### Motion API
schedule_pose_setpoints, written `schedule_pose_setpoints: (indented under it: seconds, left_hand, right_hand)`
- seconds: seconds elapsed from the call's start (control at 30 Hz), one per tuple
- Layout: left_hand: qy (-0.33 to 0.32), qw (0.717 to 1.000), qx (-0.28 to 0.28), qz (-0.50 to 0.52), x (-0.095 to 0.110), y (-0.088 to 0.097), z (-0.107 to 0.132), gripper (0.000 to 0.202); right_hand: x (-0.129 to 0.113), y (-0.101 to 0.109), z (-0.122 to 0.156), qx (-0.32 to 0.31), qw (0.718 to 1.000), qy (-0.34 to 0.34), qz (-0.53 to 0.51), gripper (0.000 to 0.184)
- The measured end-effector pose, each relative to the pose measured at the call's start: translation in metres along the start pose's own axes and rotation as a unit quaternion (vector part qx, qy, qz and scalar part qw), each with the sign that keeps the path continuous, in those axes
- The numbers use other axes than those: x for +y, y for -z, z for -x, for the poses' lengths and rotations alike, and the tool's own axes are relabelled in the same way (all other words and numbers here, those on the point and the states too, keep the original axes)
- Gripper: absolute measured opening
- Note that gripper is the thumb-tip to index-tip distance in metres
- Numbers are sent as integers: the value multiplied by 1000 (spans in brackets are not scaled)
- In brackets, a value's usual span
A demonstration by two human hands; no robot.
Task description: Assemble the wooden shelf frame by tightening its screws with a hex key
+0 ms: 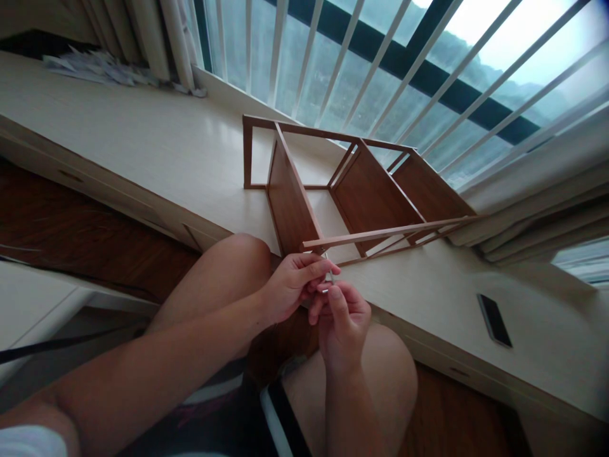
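Note:
A brown wooden shelf rack lies on its side on a pale window ledge, its three panels standing on edge. A thin wooden rail runs along its near side. My left hand and my right hand meet just below the rail's near end, above my knees. Both pinch a small metal piece, too small to name. Fingers of both hands are curled closed around it.
A dark phone lies flat on the ledge to the right. White window bars and curtains stand behind the rack. Crumpled paper sits at the far left. Dark wooden floor lies below the ledge.

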State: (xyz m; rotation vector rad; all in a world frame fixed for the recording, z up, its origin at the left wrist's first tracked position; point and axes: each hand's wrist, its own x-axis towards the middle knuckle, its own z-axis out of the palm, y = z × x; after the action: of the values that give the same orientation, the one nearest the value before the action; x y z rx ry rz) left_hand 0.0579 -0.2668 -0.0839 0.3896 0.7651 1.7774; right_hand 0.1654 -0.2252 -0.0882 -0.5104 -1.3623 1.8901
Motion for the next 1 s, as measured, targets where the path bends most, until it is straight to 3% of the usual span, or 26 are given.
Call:
schedule_pose_setpoints:
  seconds: [0.17, 0.4, 0.57, 0.67, 0.77, 0.87, 0.93, 1.0]
  left_hand:
    - [-15, 1000, -4, 16, 0, -1, 1, 23]
    - [3, 999, -19, 50, 2, -1, 1, 25]
    - [16, 998, -23, 58, 2, 0, 0, 27]
    - [8, 998, -19, 54, 1, 0, -1, 27]
    - [-3, 999, -13, 40, -1, 2, -3, 25]
    - [0, 1000, -5, 25, -1, 5, -4, 25]
    - [3, 1000, 0, 20, -1, 6, -4, 26]
    - [3, 1000, 8, 20, 0, 5, -4, 27]
  right_hand:
    - [3, 2, 2, 66, 993, 71, 74, 8]
    - [1, 0, 4, 152, 949, 160, 224, 13]
    - [0, -1, 6, 150, 925, 181, 299, 19]
    - [2, -4, 6, 180, 917, 187, 302, 14]
    - [1, -7, 3, 169, 951, 118, 231, 10]
    - [-2, -8, 0, 48, 998, -32, 20, 19]
    - [-4, -9, -1, -37, 987, -114, -107, 24]
    - [-4, -8, -1, -76, 973, -144, -162, 25]
